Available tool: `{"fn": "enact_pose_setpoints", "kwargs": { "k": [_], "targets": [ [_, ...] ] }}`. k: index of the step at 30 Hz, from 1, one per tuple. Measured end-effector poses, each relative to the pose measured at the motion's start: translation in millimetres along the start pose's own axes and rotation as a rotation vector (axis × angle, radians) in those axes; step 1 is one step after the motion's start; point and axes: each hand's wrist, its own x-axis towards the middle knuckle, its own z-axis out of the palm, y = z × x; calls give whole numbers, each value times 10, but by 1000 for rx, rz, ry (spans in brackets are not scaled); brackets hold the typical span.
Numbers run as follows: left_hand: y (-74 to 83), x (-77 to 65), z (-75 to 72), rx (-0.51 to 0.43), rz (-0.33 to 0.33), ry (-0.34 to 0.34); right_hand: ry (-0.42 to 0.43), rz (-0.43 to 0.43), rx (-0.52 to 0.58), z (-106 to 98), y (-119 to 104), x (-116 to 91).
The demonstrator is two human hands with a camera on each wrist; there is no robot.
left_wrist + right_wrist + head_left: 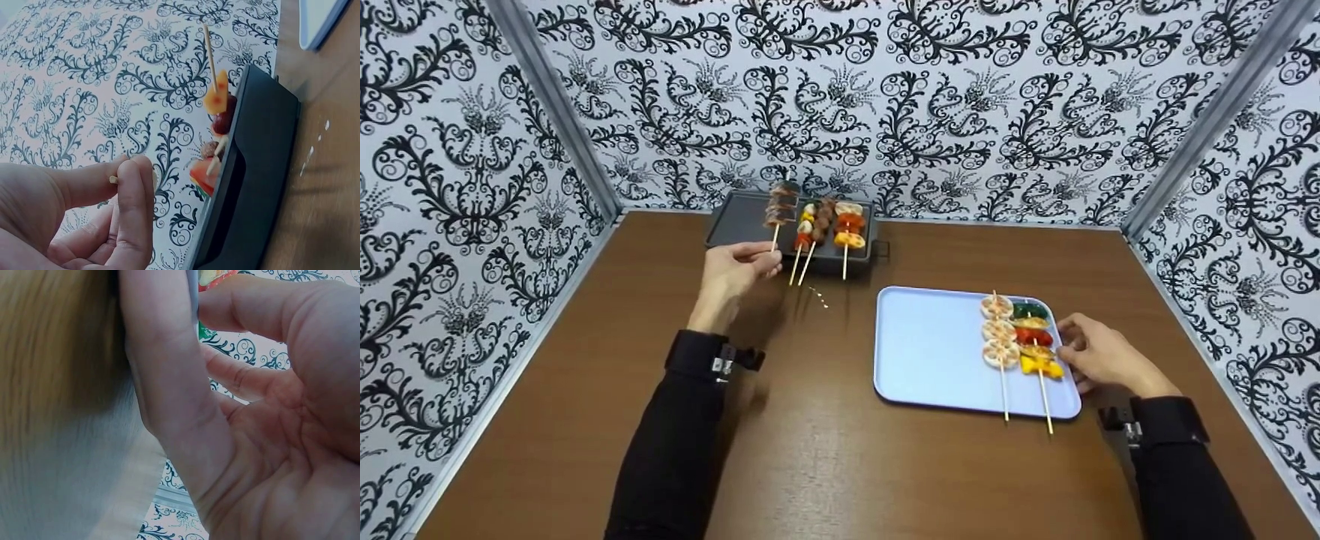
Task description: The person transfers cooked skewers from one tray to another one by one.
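My left hand [735,274] pinches the stick of a meat skewer [781,204] between thumb and fingers. The stick's end [113,180] pokes out of that pinch in the left wrist view. The skewer is over the dark grill pan [739,217]; whether it touches the pan, I cannot tell. Several other skewers lie at the pan's right side, among them a meatball skewer [823,219] and a vegetable skewer [850,225]. My right hand [1102,356] grips the right edge of the light lavender tray [930,345]. On the tray lie a skewer of round white slices [1000,330] and a vegetable skewer [1033,337].
The wooden table [810,450] is bounded by black-and-white patterned walls [922,105] at the back and sides. A few small whitish specks [819,297] show on the table in front of the pan. The pan has a handle [883,249] on its right.
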Motion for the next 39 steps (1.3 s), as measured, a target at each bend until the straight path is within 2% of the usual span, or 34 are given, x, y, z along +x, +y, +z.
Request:
{"fn": "enact_pose_setpoints", "kwargs": {
  "k": [7,14,23,33,39],
  "targets": [
    [74,-92,61,19,28,-43,1,-8,23,12,7,1],
    [160,-186,168,42,40,-53,0,8,20,14,16,-2],
    [215,-318,301,73,62,-108,0,-3,11,5,-6,-2],
    [229,-447,437,58,97,-179,2,-1,21,-5,-21,-3],
    [213,-528,532,57,84,-223,4,1,18,8,-12,1]
  ]
}}
